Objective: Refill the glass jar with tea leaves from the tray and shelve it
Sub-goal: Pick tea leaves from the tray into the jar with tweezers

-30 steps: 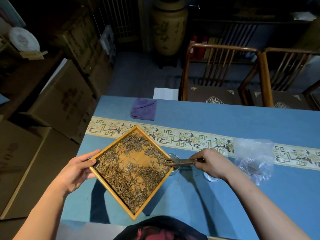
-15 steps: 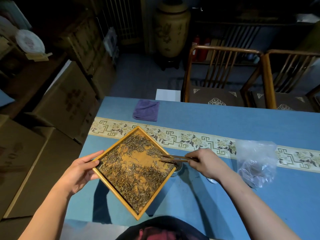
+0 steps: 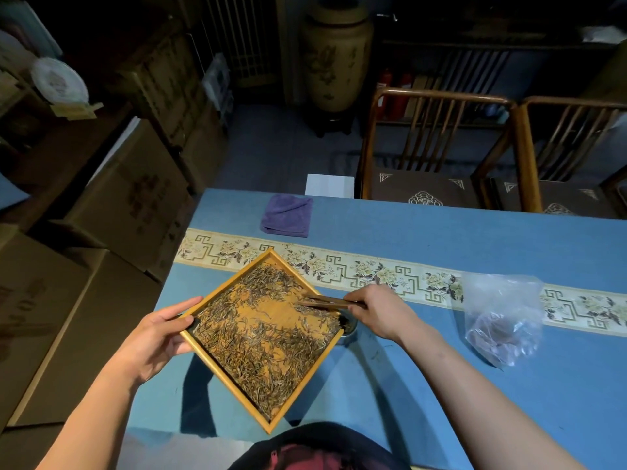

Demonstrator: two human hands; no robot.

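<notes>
A square wooden tray (image 3: 221, 377) strewn with dry tea leaves (image 3: 261, 347) is held above the blue table, turned like a diamond. My left hand (image 3: 159, 337) grips its left corner, thumb on the rim. My right hand (image 3: 376, 312) holds wooden tongs (image 3: 325, 302) whose tips reach over the tray's right corner into the leaves. Just under that corner stands the glass jar (image 3: 349, 325); only its mouth shows, dark with leaves, and the tray hides most of it.
A clear plastic bag (image 3: 502, 317) lies to the right on the table (image 3: 441, 385). A folded purple cloth (image 3: 286, 215) sits at the far left edge. Two wooden chairs (image 3: 437, 147) stand behind; cardboard boxes (image 3: 129, 198) are stacked on the left.
The tongs have slid left, further onto the tray's right corner. The jar's mouth now shows more beside the tray corner. The left hand keeps its grip on the tray.
</notes>
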